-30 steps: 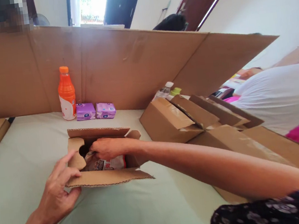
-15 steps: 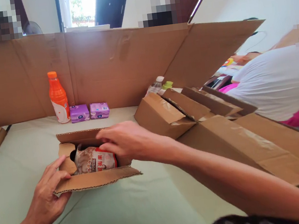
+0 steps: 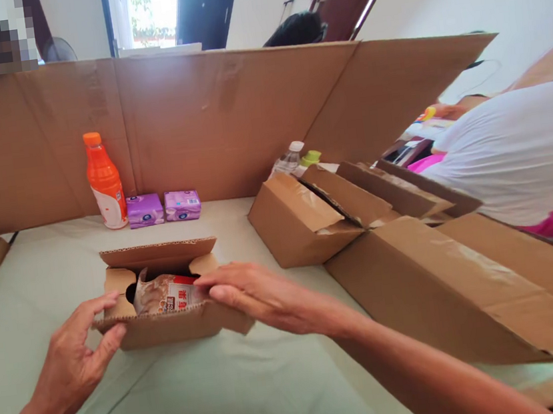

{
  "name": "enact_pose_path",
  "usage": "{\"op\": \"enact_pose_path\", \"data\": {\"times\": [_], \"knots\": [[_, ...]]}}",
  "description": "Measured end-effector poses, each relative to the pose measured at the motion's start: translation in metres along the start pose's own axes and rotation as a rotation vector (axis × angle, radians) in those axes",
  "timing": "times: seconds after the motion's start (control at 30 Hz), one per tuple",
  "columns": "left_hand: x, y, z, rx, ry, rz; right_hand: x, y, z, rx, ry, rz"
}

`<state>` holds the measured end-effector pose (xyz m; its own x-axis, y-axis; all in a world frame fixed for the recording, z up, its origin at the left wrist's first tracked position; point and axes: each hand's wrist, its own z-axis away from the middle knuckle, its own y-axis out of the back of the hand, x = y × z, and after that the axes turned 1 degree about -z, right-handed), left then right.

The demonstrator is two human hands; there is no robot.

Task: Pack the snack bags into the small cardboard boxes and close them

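Note:
A small cardboard box (image 3: 170, 329) sits on the pale green cloth with its long flaps raised and its end flaps folded inward. Inside lies a printed snack bag (image 3: 163, 293) with a red and white label; its lower part is hidden. My left hand (image 3: 79, 342) grips the box's left front corner, thumb against the front flap and fingers on the left end flap. At the right end, my right hand (image 3: 262, 296) holds the box by its front flap corner, its fingertips close to the bag.
An orange bottle (image 3: 104, 181) and two purple tissue packs (image 3: 146, 210) stand by a tall cardboard screen (image 3: 225, 119). On the right are larger cardboard boxes (image 3: 303, 220), with a clear bottle (image 3: 292, 155) behind. Beyond them is a person in white (image 3: 521, 143).
My right hand has moved from over the bag to the box's right front corner. The front flap has been lifted more upright, and the right end flap now shows folded inward.

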<state>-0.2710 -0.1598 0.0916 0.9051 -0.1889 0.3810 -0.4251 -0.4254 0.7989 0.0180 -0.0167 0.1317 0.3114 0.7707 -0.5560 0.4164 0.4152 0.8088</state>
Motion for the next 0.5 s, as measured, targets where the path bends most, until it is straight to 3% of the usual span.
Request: {"op": "enact_pose_path", "data": {"times": [0.1, 0.13, 0.17, 0.23, 0.33, 0.5], "knots": [[0.0, -0.007, -0.005, 0.1, 0.069, -0.061, 0.007, 0.01, -0.008, 0.316, 0.002, -0.001], [0.001, -0.01, -0.006, 0.129, 0.061, -0.077, 0.009, 0.012, -0.01, 0.368, 0.008, 0.044], [0.001, -0.013, -0.006, 0.156, 0.043, -0.09, 0.012, 0.012, -0.012, 0.348, 0.019, 0.088], [0.0, -0.018, -0.007, 0.193, 0.001, -0.113, 0.016, 0.005, -0.013, 0.171, 0.053, 0.137], [-0.004, -0.022, -0.007, 0.203, -0.068, -0.138, 0.028, -0.019, 0.0, -0.013, 0.119, 0.192], [-0.017, -0.016, -0.001, 0.002, -0.236, -0.032, 0.053, -0.053, 0.032, 0.074, 0.175, 0.322]]}}
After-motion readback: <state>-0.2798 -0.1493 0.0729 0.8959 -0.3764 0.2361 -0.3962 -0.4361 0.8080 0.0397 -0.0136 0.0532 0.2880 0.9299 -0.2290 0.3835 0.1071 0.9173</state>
